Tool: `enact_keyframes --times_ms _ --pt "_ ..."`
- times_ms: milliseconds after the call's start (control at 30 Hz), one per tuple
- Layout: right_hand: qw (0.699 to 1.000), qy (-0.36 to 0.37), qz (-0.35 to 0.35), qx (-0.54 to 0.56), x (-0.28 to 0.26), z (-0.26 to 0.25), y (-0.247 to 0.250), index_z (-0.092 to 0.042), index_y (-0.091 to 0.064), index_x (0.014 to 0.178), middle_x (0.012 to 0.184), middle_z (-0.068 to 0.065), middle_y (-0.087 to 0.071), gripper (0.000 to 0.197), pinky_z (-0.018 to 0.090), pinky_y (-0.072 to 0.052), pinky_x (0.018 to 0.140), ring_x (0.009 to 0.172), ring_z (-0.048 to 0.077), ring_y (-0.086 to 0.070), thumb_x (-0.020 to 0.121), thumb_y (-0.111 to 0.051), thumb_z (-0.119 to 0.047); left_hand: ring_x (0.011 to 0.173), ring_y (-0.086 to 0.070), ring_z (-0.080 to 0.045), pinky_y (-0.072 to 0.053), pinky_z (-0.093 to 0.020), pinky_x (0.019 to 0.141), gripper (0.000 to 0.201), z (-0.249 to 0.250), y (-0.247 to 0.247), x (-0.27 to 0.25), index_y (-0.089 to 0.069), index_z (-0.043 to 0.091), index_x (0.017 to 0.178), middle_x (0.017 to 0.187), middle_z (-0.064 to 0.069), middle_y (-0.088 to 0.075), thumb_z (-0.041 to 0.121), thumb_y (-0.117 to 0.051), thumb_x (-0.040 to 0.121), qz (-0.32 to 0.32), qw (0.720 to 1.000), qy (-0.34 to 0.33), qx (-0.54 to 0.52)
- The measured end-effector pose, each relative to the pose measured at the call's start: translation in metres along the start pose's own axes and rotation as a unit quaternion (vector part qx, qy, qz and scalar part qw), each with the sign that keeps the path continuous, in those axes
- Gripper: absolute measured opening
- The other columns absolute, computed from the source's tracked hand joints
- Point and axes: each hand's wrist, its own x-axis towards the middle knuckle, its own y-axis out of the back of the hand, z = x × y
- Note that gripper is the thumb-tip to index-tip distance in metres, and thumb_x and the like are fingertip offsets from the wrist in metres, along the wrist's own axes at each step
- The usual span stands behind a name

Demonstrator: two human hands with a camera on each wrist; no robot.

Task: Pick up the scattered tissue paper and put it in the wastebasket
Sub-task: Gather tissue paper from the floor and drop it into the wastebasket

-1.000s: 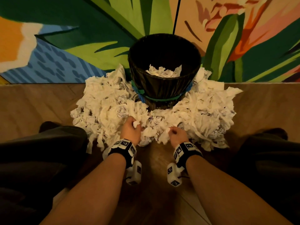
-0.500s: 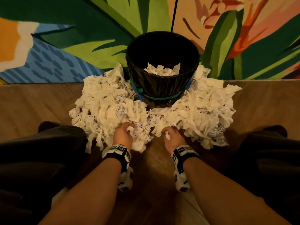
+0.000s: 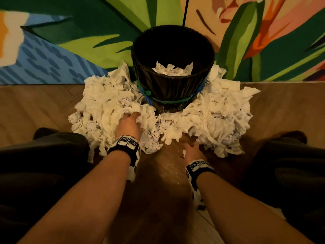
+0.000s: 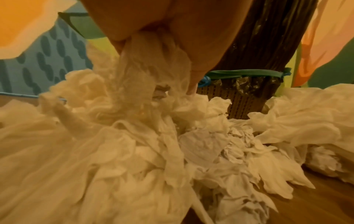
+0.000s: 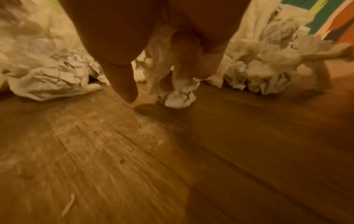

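A: Where is the tissue [image 3: 109,104]?

B: Heaped on the wood floor [image 3: 158,173] in a thick ring round the front and both sides of the basket [image 3: 173,88], pressed against its wall. A little of it already lies inside the basket, well below the rim.

A: And the hands?

B: The left hand [image 3: 129,125] is sunk in the left part of the heap, just in front of the basket. In the left wrist view its fingers [image 4: 193,63] are curled round a bunch of tissue [image 4: 153,60], which hangs from the grip and runs down into the pile. The right hand [image 3: 192,152] is low over the floor at the near edge of the right heap. In the right wrist view its fingers [image 5: 208,66] are bent round a small wad [image 5: 178,98], with one finger pointing straight down at the boards.

A: What crowds the basket?

B: Tissue hides its foot on both sides. A green band [image 3: 168,101] goes round it low down, over a black liner, and woven mesh shows under that. Directly behind stands a wall painted with big leaves and a flower [image 3: 263,32].

A: Anything else nearby?

B: The person's dark trouser legs [image 3: 44,155] flank the bare strip of floor on either side. Both wrists wear black-and-white marker bands [image 3: 125,142]. Pale dust and a thin shred [image 5: 68,204] lie on the boards near the right hand.
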Motion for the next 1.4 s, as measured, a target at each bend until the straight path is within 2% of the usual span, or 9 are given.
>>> enact_keyframes --times_ms 267,367,567,667,767,867,1033,1200,1400 --pt "0.996 -0.078 -0.04 0.019 -0.002 0.008 0.003 -0.017 -0.036 0.143 0.151 0.025 -0.014 0.067 0.035 -0.046 0.096 0.119 0.036 -0.053 0.086 -0.069 -0.006 0.101 -0.056 -0.033 -0.038 -0.032 0.078 0.039 -0.003 0.003 -0.012 -0.048 0.002 0.134 0.121 -0.021 -0.057 0.022 -0.042 0.101 0.085 0.965 0.072 -0.237" --pt "0.997 -0.065 -0.012 0.039 -0.005 0.011 0.007 -0.011 -0.039 0.138 0.142 0.025 -0.039 0.05 0.039 -0.047 0.097 0.121 0.037 -0.051 0.092 -0.059 -0.007 0.124 -0.049 -0.027 -0.033 -0.023 0.092 0.054 0.002 0.011 -0.012 -0.033 0.005 0.15 0.143 -0.015 -0.049 0.032 -0.035 0.103 0.091 0.922 0.151 -0.346" --pt "0.977 -0.022 0.053 0.207 -0.016 -0.017 0.029 -0.023 -0.05 0.134 0.126 0.011 -0.062 0.05 0.035 -0.052 0.087 0.107 0.03 -0.061 0.088 -0.064 -0.039 0.136 -0.039 -0.021 -0.028 -0.022 0.102 0.091 0.012 0.022 -0.007 -0.029 0.004 0.151 0.151 -0.011 -0.041 0.044 -0.075 0.083 0.065 0.894 0.164 -0.411" --pt "0.971 -0.002 0.083 0.224 -0.012 -0.044 0.061 -0.018 -0.054 0.137 0.136 0.01 -0.058 0.062 0.035 -0.044 0.095 0.121 0.03 -0.055 0.087 -0.057 -0.056 0.127 -0.046 -0.017 -0.034 -0.024 0.1 0.061 0.023 0.026 -0.003 -0.041 0.008 0.145 0.14 -0.008 -0.052 0.026 -0.067 0.093 0.059 0.886 0.131 -0.442" --pt "0.935 0.032 0.132 0.327 -0.013 -0.067 0.096 -0.016 -0.062 0.128 0.11 0.012 -0.071 0.063 0.031 -0.054 0.072 0.086 0.025 -0.072 0.082 -0.059 -0.059 0.127 -0.052 -0.026 -0.043 -0.041 0.108 0.043 0.034 0.033 0.0 -0.045 0.012 0.142 0.137 -0.007 -0.056 0.017 -0.053 0.1 0.023 0.872 0.099 -0.479" --pt "0.903 0.103 0.15 0.39 -0.019 -0.085 0.123 -0.021 -0.067 0.096 0.082 -0.001 -0.074 0.034 0.028 -0.049 0.049 0.049 0.015 -0.068 0.084 -0.063 -0.053 0.1 -0.066 -0.017 -0.053 -0.038 0.091 0.026 0.047 0.043 0.003 -0.066 0.017 0.108 0.108 -0.004 -0.07 0.009 -0.043 0.099 0.039 0.864 0.056 -0.498" --pt "0.885 0.223 0.209 0.351 -0.036 -0.109 0.16 -0.014 -0.055 0.067 0.058 0.0 -0.057 0.054 0.034 -0.043 0.058 0.059 0.018 -0.056 0.083 -0.054 -0.066 0.059 -0.055 -0.015 -0.04 -0.027 0.06 0.019 0.063 0.071 0.007 -0.062 0.016 0.082 0.063 0.003 -0.059 0.024 -0.046 0.089 0.128 0.844 0.046 -0.519" --pt "0.861 0.268 0.251 0.352 -0.031 -0.116 0.202 -0.011 -0.058 0.104 0.093 0.004 -0.057 0.023 0.018 -0.037 0.069 0.08 0.009 -0.048 0.103 -0.036 -0.018 0.049 -0.039 0.0 -0.029 -0.017 0.049 0.034 0.086 0.105 0.017 -0.035 0.022 0.065 0.064 0.001 -0.034 0.025 -0.032 0.099 0.147 0.871 -0.037 -0.467" --pt "0.82 0.273 0.254 0.435 -0.022 -0.116 0.233 -0.022 -0.054 0.117 0.119 0.006 -0.057 0.022 0.025 -0.043 0.089 0.102 0.016 -0.055 0.098 -0.046 -0.014 0.05 -0.025 -0.007 -0.019 -0.029 0.049 0.039 0.113 0.123 0.044 -0.03 0.02 0.064 0.059 0.006 -0.028 0.019 -0.032 0.103 0.147 0.906 -0.04 -0.394"
